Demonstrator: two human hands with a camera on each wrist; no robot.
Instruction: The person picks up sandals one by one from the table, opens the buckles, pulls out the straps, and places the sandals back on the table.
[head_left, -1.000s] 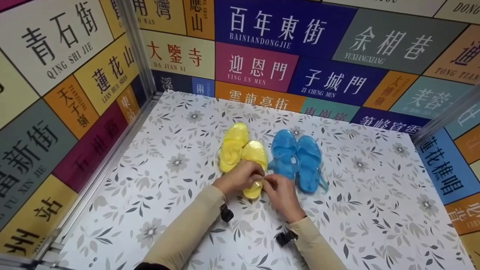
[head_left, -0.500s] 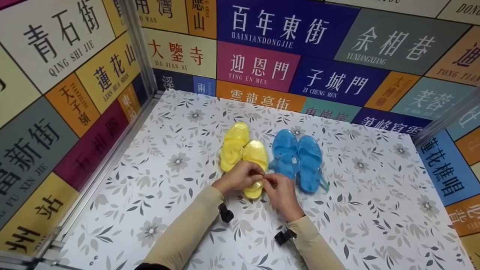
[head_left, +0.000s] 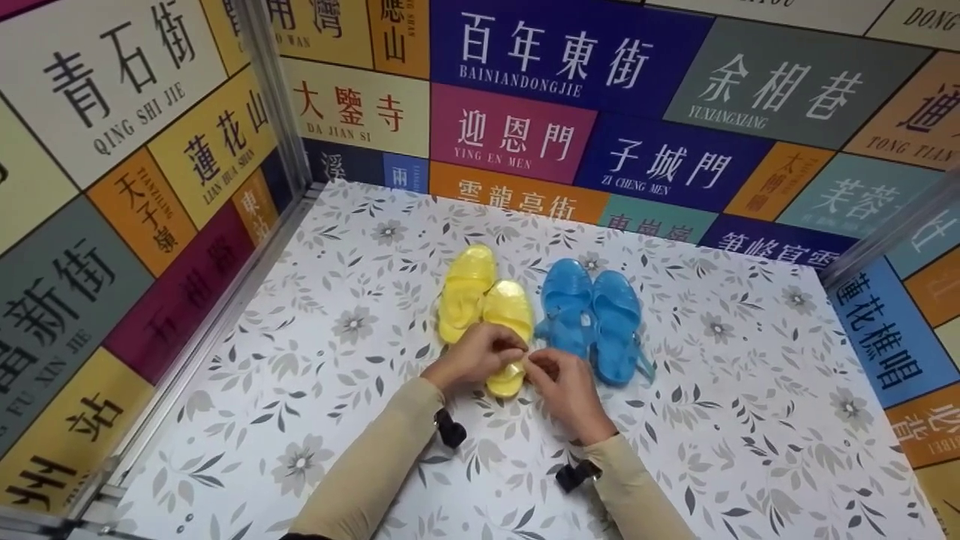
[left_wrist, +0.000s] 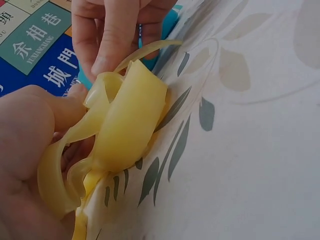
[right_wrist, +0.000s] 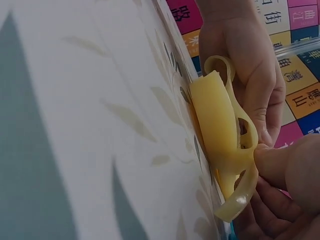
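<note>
A yellow jelly sandal [head_left: 510, 302] lies sole down, toe pointing away, with both hands at its heel end. My left hand [head_left: 480, 354] reaches over from the left and holds the sandal's yellow strap [left_wrist: 52, 172] near the ankle. From the right, my right hand [head_left: 568, 390] pinches the strap between thumb and fingers, its fingertips meeting the left ones. In the left wrist view a loose strap end [left_wrist: 150, 47] sticks out past the right fingers. The rounded heel [right_wrist: 215, 117] faces the right wrist camera. The fastening point is hidden by the fingers.
The other yellow sandal [head_left: 461, 296] sits left of the first, slightly farther back. A pair of blue sandals [head_left: 616, 307] stands to the right, one strap trailing outward. All rest on a floral-patterned white table [head_left: 300, 420]. Sign-printed walls [head_left: 517, 131] rise behind and at both sides.
The hands stay at the yellow sandal's heel strap with only slight finger shifts. The sandals keep their places.
</note>
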